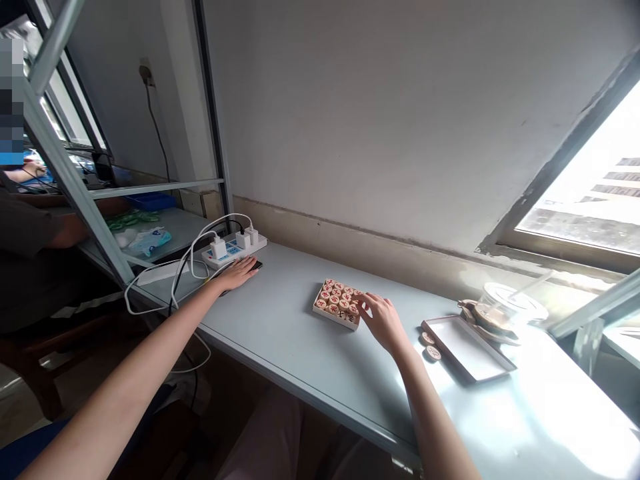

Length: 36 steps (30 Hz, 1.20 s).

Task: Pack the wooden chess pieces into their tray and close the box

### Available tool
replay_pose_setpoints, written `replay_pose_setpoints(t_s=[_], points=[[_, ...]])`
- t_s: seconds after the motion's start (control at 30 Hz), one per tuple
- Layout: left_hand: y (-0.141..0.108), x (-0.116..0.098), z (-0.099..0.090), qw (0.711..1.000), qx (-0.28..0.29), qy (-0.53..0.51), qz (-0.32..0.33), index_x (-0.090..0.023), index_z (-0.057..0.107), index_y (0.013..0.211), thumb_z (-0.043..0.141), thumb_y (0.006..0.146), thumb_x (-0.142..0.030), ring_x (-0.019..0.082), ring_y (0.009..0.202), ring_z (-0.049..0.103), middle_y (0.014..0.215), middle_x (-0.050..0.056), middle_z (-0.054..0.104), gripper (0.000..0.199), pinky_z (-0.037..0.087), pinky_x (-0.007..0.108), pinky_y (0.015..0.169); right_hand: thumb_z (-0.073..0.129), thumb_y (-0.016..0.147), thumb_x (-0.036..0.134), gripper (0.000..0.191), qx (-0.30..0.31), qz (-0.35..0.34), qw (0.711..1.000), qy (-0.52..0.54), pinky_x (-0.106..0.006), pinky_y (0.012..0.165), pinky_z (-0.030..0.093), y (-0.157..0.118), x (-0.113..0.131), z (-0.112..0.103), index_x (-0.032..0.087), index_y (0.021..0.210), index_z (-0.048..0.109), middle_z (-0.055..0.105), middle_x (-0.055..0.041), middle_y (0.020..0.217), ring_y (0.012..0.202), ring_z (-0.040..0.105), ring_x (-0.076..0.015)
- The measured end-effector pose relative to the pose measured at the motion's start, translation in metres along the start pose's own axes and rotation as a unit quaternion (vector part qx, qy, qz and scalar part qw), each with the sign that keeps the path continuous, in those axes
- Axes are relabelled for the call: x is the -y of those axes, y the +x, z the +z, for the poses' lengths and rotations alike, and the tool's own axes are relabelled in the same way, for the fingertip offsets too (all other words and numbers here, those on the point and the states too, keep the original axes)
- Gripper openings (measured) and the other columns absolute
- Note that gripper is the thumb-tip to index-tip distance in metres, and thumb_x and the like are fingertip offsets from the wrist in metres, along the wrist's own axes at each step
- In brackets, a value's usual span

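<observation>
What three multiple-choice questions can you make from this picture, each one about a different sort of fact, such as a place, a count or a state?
1. Where is the right hand?
A. At the wooden box of Chinese chess pieces
B. At the window
C. At the wall socket

2. How many loose round pieces lie on the table beside the tray?
A. One
B. Two
C. Five

3. What is the state of the left hand?
A. Holding a cup's straw
B. Raised high above the table
C. Lying palm down by the white power strip

Answers:
1. A: its fingers reach the box's pieces.
2. B: two discs lie beside the tray.
3. C: the hand lies flat, next to the strip.
</observation>
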<state>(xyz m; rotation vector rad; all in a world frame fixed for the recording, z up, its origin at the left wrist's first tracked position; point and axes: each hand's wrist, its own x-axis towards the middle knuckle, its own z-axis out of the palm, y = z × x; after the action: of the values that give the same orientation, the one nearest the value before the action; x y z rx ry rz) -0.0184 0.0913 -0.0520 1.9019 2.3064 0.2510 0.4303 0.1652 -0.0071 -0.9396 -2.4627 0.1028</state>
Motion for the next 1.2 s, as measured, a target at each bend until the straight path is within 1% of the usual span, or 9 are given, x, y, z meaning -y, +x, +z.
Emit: replay_pose_setpoints(t_s=[0.43,0.57,0.67,0.73,0.83,0.9,0.97,1.07,1.2], points=[[-0.006,-0.004,-0.003,1.000,-0.024,-0.012,0.006,-0.017,0.019,0.151,0.020,0.092,-0.060,0.026,0.146,0.015,0.159,0.008,0.013,0.073,0.015,0.043,0.117,0.039,0.093,0.026,0.027,0.002,0.025,0.999,-0.025,-0.031,0.077,0.039,0.001,-0.003,-0.011,0.025,0.100,0.065,0.069,-0.0027,0.097,0.081,0.061,-0.0165],[-0.017,-0.017,-0.017,0.986,-0.147,-0.020,0.075,-0.019,0.023,0.149,0.024,0.093,-0.057,0.026,0.145,0.020,0.159,0.008,0.018,0.067,0.021,0.041,0.115,0.045,0.091,0.028,0.024,0.004,0.107,0.991,-0.085,-0.034,0.079,0.041,-0.021,-0.024,-0.037,0.025,0.105,0.064,0.068,-0.0041,0.102,0.089,0.062,-0.0199],[-0.021,-0.045,-0.029,0.956,-0.256,-0.028,0.143,-0.020,0.039,0.139,0.027,0.095,-0.050,0.026,0.136,0.036,0.150,0.011,0.036,0.056,0.030,0.040,0.110,0.052,0.088,0.030,0.022,0.053,0.124,0.980,-0.147,-0.036,0.079,0.043,-0.058,-0.043,-0.050,0.024,0.103,0.066,0.066,-0.0067,0.106,0.101,0.060,-0.0250],[-0.021,-0.076,-0.031,0.950,-0.265,-0.054,0.158,-0.020,0.056,0.119,0.030,0.094,-0.046,0.026,0.120,0.051,0.130,0.011,0.055,0.045,0.039,0.038,0.101,0.053,0.087,0.028,0.020,0.082,0.125,0.974,-0.172,-0.037,0.080,0.045,-0.082,-0.053,-0.052,0.023,0.101,0.066,0.065,-0.0085,0.110,0.105,0.058,-0.0266],[-0.016,-0.134,-0.024,0.968,-0.178,-0.109,0.141,-0.022,0.064,0.088,0.033,0.092,-0.040,0.021,0.090,0.062,0.099,0.005,0.068,0.036,0.046,0.032,0.081,0.049,0.087,0.022,0.022,0.095,0.120,0.975,-0.160,-0.040,0.084,0.047,-0.105,-0.062,-0.050,0.021,0.101,0.066,0.062,-0.0108,0.117,0.107,0.058,-0.0266],[-0.009,-0.171,-0.013,0.975,-0.115,-0.145,0.119,-0.023,0.064,0.081,0.039,0.090,-0.039,0.021,0.085,0.063,0.092,0.003,0.070,0.031,0.045,0.030,0.075,0.046,0.088,0.021,0.025,0.076,0.107,0.983,-0.128,-0.039,0.088,0.047,-0.113,-0.066,-0.049,0.019,0.103,0.065,0.062,-0.0118,0.116,0.105,0.059,-0.0254],[0.002,-0.199,-0.001,0.974,-0.099,-0.173,0.107,-0.022,0.065,0.080,0.043,0.089,-0.037,0.022,0.086,0.063,0.094,0.004,0.070,0.028,0.045,0.030,0.074,0.043,0.088,0.021,0.029,0.043,0.096,0.989,-0.100,-0.038,0.087,0.049,-0.116,-0.070,-0.048,0.019,0.107,0.064,0.062,-0.0122,0.112,0.101,0.060,-0.0240],[0.022,-0.218,0.015,0.970,-0.114,-0.201,0.081,-0.021,0.064,0.083,0.045,0.089,-0.031,0.021,0.089,0.063,0.095,0.005,0.070,0.022,0.046,0.030,0.076,0.038,0.089,0.024,0.035,-0.007,0.101,0.989,-0.107,-0.039,0.079,0.051,-0.121,-0.076,-0.044,0.019,0.114,0.062,0.062,-0.0118,0.108,0.095,0.061,-0.0243],[0.040,-0.215,0.032,0.955,-0.160,-0.245,0.046,-0.021,0.061,0.099,0.037,0.093,-0.023,0.019,0.101,0.060,0.105,0.007,0.067,0.025,0.046,0.032,0.088,0.033,0.090,0.027,0.036,-0.030,0.100,0.984,-0.144,-0.041,0.073,0.050,-0.126,-0.084,-0.036,0.020,0.102,0.067,0.065,-0.0120,0.103,0.091,0.061,-0.0266]])
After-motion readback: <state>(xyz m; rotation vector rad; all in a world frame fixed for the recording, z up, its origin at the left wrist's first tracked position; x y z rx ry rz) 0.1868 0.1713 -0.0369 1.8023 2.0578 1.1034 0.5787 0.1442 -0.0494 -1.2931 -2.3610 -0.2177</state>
